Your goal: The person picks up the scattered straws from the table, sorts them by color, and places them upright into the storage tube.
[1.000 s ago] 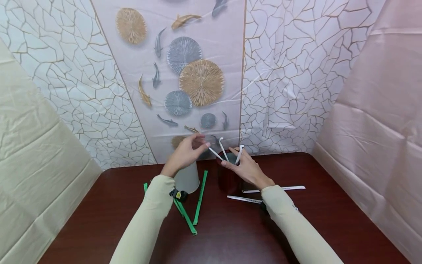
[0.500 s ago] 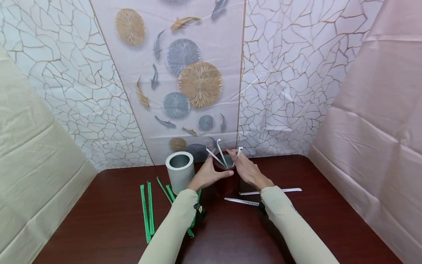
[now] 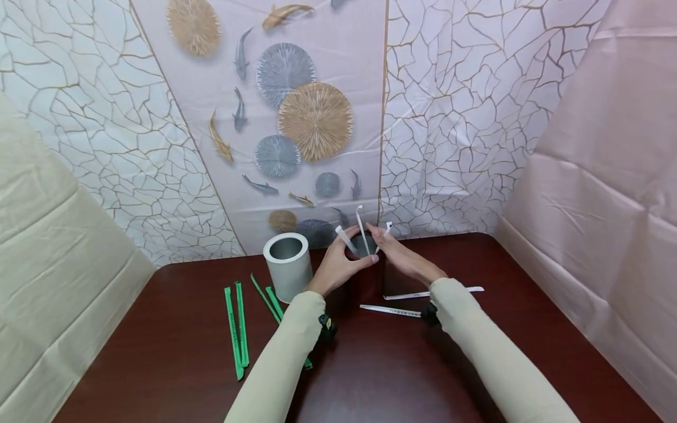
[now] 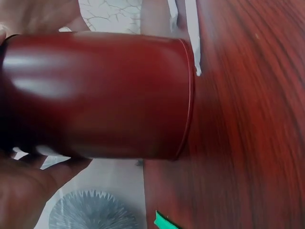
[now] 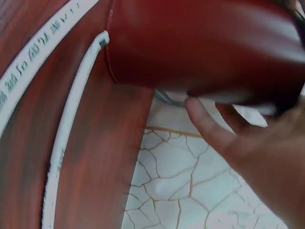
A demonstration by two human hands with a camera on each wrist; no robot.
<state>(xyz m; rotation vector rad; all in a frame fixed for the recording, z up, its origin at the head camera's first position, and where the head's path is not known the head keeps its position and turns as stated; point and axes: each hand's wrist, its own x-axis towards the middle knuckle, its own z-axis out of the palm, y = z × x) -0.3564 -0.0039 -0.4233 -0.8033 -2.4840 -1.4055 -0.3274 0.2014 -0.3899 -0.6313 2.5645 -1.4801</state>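
A dark red cylindrical cup (image 3: pixel 366 285) stands between my hands, with 3 white wrapped straws (image 3: pixel 363 232) leaning out of its top. My left hand (image 3: pixel 338 264) grips it from the left near the rim, thumb across the front. From the right, my right hand (image 3: pixel 401 257) holds the upper side, and its fingers reach round the back. The left wrist view has the cup's smooth wall (image 4: pixel 105 95) large, its base close to the table top. In the right wrist view, fingers (image 5: pixel 205 119) lie against the wall.
A light grey cylindrical cup (image 3: pixel 292 279) stands left of my left hand. Several green wrapped straws (image 3: pixel 233 329) lie on the table's left side, some partly behind my left sleeve. White wrapped straws (image 3: pixel 391 311) lie by my right wrist. A patterned cloth hangs behind the table (image 3: pixel 365 376).
My left hand has come from above the grey cup to the red cup and taken hold of its left side. The straws in the cup have shifted, and the head view has tilted slightly.
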